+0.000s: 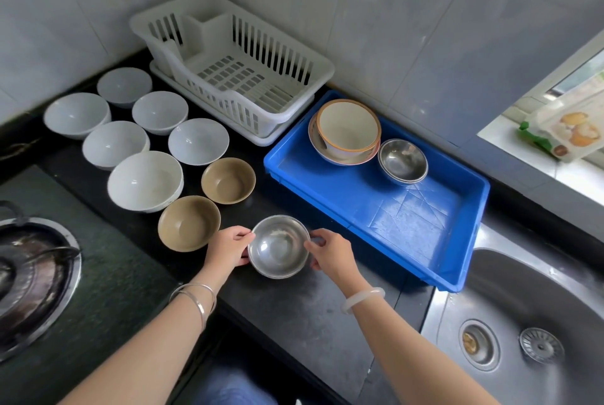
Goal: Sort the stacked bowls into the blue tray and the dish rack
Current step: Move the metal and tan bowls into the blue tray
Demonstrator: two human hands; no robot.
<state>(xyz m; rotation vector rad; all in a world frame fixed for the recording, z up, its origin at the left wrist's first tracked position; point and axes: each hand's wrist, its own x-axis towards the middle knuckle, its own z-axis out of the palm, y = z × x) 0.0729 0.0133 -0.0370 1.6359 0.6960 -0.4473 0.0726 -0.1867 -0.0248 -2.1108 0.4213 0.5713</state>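
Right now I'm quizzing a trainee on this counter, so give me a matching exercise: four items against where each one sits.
Items:
1. steel bowl
2. orange-rimmed bowl
3. brown bowls
4. dish rack

Places:
A. in the blue tray
B. against the tiled wall
C. between both hands
D. on the counter beside the white bowls

Pairs: 1-C, 2-A, 3-D, 4-B

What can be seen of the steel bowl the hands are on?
The steel bowl is small, round and shiny metal, upright and empty, its inside dull with a pale smear. It sits at the front of the black counter, between a tan bowl and the blue tray. The left hand and right hand pinch its rim from opposite sides. Whether it is lifted cannot be told.
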